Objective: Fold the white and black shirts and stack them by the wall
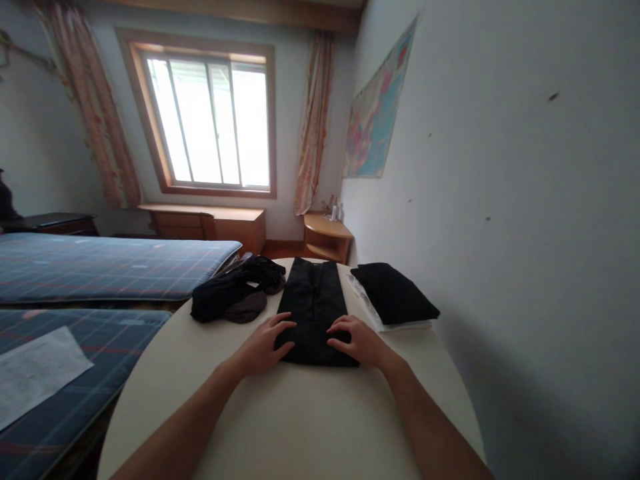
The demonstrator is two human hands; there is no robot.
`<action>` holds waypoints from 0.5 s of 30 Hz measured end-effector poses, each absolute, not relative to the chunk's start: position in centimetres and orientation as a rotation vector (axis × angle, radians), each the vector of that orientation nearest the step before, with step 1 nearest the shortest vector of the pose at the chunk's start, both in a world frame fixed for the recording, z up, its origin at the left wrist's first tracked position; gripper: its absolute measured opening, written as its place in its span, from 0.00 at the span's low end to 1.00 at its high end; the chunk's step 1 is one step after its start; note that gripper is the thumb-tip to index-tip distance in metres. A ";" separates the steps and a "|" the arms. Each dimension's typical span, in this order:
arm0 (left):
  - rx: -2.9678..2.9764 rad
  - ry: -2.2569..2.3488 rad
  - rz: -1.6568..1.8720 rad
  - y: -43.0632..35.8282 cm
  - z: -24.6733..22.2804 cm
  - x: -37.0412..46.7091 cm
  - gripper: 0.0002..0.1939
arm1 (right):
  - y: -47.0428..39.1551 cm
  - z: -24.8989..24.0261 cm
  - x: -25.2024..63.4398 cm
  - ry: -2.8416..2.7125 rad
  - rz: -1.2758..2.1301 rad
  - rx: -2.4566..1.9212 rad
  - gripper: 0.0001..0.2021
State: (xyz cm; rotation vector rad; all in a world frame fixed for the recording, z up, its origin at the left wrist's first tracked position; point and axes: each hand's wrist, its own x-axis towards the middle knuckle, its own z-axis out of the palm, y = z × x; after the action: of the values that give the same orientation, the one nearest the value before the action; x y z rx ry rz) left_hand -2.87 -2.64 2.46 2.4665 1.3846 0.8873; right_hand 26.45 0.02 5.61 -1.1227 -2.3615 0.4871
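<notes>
A folded black garment (314,293) lies flat in a long strip on a round cream table (310,427); its exact kind cannot be made out. Over its near left edge rests my left hand (265,343), fingers and thumb spread apart. My right hand (356,341) touches the near right part of the cloth, its fingers bent and the thumb held apart from them. Neither hand visibly grips the fabric. To the left is a loose pile of dark clothes (237,293), and to the right a folded black garment stack (393,293) sits on clear plastic packaging (367,307).
A white wall (530,280) with a map (380,107) runs along the right. Two plaid mattresses (115,270) are on the left, one bearing a paper sheet (43,370). Beyond the table stand a corner shelf (327,230) and a wooden desk (240,223) below the window.
</notes>
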 end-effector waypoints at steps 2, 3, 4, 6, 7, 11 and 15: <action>2.484 1.355 0.779 -3.2 3.0 -2.6 0.17 | -0.8 6.0 25.8 -2.453 0.513 -1.135 0.17; 2.487 1.351 0.746 -3.4 3.3 -2.5 0.16 | -1.1 6.2 25.5 -2.478 0.515 -1.152 0.18; 2.489 1.348 0.725 -3.6 3.7 -2.3 0.16 | -1.3 6.4 25.2 -2.494 0.520 -1.170 0.19; 2.490 1.337 0.681 -4.1 4.7 -2.1 0.16 | -1.8 6.8 24.9 -2.514 0.548 -1.192 0.18; 2.479 1.328 0.647 -4.3 5.2 -2.1 0.16 | -2.0 7.2 24.9 -2.530 0.588 -1.210 0.17; 2.375 1.257 0.450 -5.1 6.9 -2.2 0.17 | -2.9 8.7 25.3 -2.629 0.992 -1.349 0.17; 2.419 1.329 0.526 -5.2 7.1 -2.2 0.13 | -3.6 9.6 25.0 -2.614 1.085 -1.389 0.19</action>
State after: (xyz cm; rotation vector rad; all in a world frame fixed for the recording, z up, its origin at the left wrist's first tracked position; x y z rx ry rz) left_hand -2.18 -5.24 7.06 2.4187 1.3285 0.5263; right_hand 25.04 -3.59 9.63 -1.3886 -2.6138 1.0846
